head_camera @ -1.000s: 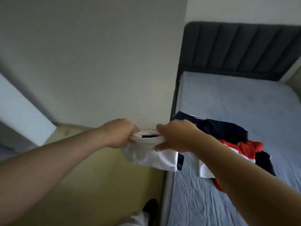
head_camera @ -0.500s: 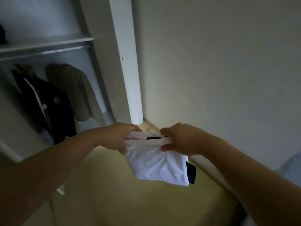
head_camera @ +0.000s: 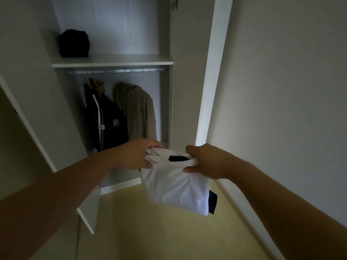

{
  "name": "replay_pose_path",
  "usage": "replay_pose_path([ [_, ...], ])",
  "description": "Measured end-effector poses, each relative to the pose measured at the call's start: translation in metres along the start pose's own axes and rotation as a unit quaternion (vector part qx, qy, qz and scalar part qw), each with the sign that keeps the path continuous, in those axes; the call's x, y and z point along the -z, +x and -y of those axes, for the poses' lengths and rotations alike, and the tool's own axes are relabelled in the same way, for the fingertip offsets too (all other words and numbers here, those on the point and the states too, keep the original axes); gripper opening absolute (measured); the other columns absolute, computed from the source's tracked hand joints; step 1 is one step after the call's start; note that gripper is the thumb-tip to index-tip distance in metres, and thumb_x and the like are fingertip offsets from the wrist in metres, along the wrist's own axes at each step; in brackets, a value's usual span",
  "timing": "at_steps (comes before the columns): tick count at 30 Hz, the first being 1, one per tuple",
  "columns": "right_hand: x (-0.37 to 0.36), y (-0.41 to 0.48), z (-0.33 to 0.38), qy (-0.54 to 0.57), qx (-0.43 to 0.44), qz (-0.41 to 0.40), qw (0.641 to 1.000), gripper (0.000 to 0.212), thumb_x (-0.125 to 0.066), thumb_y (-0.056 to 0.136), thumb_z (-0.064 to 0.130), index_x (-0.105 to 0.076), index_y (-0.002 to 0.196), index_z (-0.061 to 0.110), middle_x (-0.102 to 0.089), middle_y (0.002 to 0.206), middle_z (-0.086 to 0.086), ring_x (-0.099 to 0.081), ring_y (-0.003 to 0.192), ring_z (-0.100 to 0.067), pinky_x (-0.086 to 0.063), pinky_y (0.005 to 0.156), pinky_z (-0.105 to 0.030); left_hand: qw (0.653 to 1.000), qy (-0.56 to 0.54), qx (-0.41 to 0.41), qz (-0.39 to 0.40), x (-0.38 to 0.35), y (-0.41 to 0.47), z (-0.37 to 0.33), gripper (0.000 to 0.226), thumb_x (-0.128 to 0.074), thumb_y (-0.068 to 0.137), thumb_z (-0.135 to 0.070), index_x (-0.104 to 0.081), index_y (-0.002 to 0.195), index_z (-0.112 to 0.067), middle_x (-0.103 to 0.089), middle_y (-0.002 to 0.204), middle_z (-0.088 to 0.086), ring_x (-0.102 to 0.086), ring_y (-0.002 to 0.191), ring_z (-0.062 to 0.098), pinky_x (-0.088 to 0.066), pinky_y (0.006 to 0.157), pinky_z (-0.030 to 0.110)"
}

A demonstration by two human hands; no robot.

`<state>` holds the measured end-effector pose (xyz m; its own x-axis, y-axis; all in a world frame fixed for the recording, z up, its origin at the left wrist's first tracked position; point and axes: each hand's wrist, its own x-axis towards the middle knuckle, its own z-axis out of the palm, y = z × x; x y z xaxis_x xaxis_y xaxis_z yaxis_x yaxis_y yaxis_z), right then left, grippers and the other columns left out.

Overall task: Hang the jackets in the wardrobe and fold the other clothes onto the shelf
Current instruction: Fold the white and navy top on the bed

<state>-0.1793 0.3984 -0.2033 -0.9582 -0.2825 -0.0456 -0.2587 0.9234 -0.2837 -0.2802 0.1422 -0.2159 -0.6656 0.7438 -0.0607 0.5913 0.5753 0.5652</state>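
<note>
A folded white garment [head_camera: 174,186] with dark blue trim hangs between my hands in front of the open wardrobe. My left hand [head_camera: 135,154] grips its top left edge and my right hand [head_camera: 204,162] grips its top right edge. Inside the wardrobe a black jacket [head_camera: 107,124] and a beige jacket [head_camera: 137,109] hang from the rail [head_camera: 116,70]. Above the rail runs a white shelf [head_camera: 116,60] with a dark bundle of cloth [head_camera: 74,44] at its left end.
The wardrobe's open door [head_camera: 37,113] stands at my left, its lower corner near my left forearm. A white side panel [head_camera: 212,72] and a plain wall [head_camera: 281,91] bound the right. The floor [head_camera: 150,231] below is pale yellow.
The view has swung left from the bed to the wardrobe, which now fills the frame. Both hands keep hold of the white garment and carry it toward the wardrobe.
</note>
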Motion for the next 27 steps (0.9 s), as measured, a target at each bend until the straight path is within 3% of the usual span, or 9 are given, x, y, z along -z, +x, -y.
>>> replay_pose_path([
  [3, 0.013, 0.048, -0.008, 0.014, 0.036, 0.007, 0.999, 0.032, -0.068, 0.094, 0.04, -0.038, 0.081, 0.039, -0.054, 0.081, 0.014, -0.054, 0.072, -0.004, -0.04, 0.064, -0.017, 0.999, 0.016, -0.028, -0.011, 0.019, 0.024, 0.021, 0.059, -0.084, 0.08, -0.021, -0.058, 0.13, -0.038, -0.061, 0.112, -0.032, -0.059, 0.107, -0.013, -0.05, 0.091, 0.011],
  [5, 0.02, 0.08, -0.019, 0.004, 0.058, 0.018, 0.998, 0.027, -0.067, 0.094, 0.04, -0.041, 0.089, 0.037, -0.06, 0.088, 0.008, -0.06, 0.078, -0.011, -0.051, 0.072, -0.025, 0.999, 0.035, -0.023, -0.023, 0.03, 0.042, 0.036, 0.054, -0.083, 0.083, -0.02, -0.061, 0.131, -0.03, -0.061, 0.11, -0.03, -0.056, 0.103, -0.019, -0.043, 0.089, 0.003],
  [8, 0.031, 0.128, -0.043, 0.002, 0.086, 0.023, 0.996, 0.026, -0.067, 0.094, 0.039, -0.042, 0.098, 0.034, -0.059, 0.091, 0.009, -0.06, 0.08, -0.01, -0.051, 0.074, -0.025, 0.997, 0.054, -0.009, -0.058, 0.05, 0.074, 0.057, 0.029, -0.078, 0.088, -0.015, -0.071, 0.114, -0.004, -0.072, 0.102, 0.004, -0.066, 0.089, 0.004, -0.051, 0.085, 0.017],
  [10, 0.041, 0.162, -0.063, -0.009, 0.114, 0.014, 0.993, 0.026, -0.068, 0.094, 0.039, -0.043, 0.1, 0.033, -0.059, 0.09, 0.011, -0.058, 0.078, -0.007, -0.047, 0.071, -0.024, 0.993, 0.092, 0.006, -0.079, 0.067, 0.099, 0.068, 0.023, -0.076, 0.09, -0.016, -0.073, 0.104, 0.002, -0.072, 0.097, 0.015, -0.065, 0.082, 0.015, -0.049, 0.078, 0.012],
  [17, 0.117, 0.287, -0.108, -0.018, 0.156, -0.004, 0.988, 0.032, -0.07, 0.091, 0.046, -0.048, 0.108, 0.03, -0.057, 0.101, 0.009, -0.054, 0.081, -0.005, -0.045, 0.071, -0.024, 0.969, 0.182, 0.112, -0.126, 0.159, 0.172, 0.084, 0.031, -0.067, 0.096, -0.035, -0.07, 0.107, -0.007, -0.071, 0.102, 0.009, -0.065, 0.091, 0.019, -0.044, 0.08, 0.015],
  [20, 0.159, 0.34, -0.111, -0.052, 0.179, -0.028, 0.982, 0.035, -0.075, 0.085, 0.049, -0.047, 0.097, 0.032, -0.052, 0.09, 0.013, -0.05, 0.077, -0.003, -0.038, 0.063, -0.023, 0.95, 0.234, 0.149, -0.14, 0.204, 0.201, 0.093, 0.026, -0.066, 0.095, -0.038, -0.069, 0.104, -0.014, -0.07, 0.1, 0.002, -0.061, 0.088, 0.013, -0.038, 0.077, 0.019],
  [23, 0.195, 0.389, -0.102, -0.068, 0.199, -0.042, 0.977, 0.039, -0.077, 0.081, 0.052, -0.041, 0.082, 0.037, -0.044, 0.084, 0.02, -0.046, 0.075, -0.005, -0.031, 0.057, -0.02, 0.939, 0.253, 0.169, -0.162, 0.253, 0.223, 0.098, 0.022, -0.068, 0.094, -0.034, -0.067, 0.099, -0.013, -0.067, 0.094, 0.002, -0.063, 0.084, 0.008, -0.045, 0.077, 0.021],
  [25, 0.217, 0.42, -0.095, -0.06, 0.208, -0.052, 0.975, 0.041, -0.08, 0.079, 0.051, -0.044, 0.08, 0.033, -0.046, 0.084, 0.018, -0.051, 0.073, -0.009, -0.036, 0.048, -0.018, 0.943, 0.215, 0.171, -0.188, 0.287, 0.234, 0.105, 0.019, -0.07, 0.092, -0.026, -0.069, 0.094, -0.007, -0.065, 0.084, 0.005, -0.066, 0.065, -0.001, -0.052, 0.061, 0.015],
  [27, 0.239, 0.452, -0.09, -0.014, 0.187, -0.041, 0.981, 0.044, -0.084, 0.075, 0.051, -0.049, 0.084, 0.026, -0.048, 0.087, 0.014, -0.055, 0.067, -0.007, -0.044, 0.039, -0.018, 0.951, 0.127, 0.19, -0.209, 0.321, 0.244, 0.118, 0.01, -0.072, 0.09, -0.017, -0.07, 0.09, -0.008, -0.064, 0.084, 0.01, -0.07, 0.059, 0.01, -0.056, 0.049, 0.024],
])
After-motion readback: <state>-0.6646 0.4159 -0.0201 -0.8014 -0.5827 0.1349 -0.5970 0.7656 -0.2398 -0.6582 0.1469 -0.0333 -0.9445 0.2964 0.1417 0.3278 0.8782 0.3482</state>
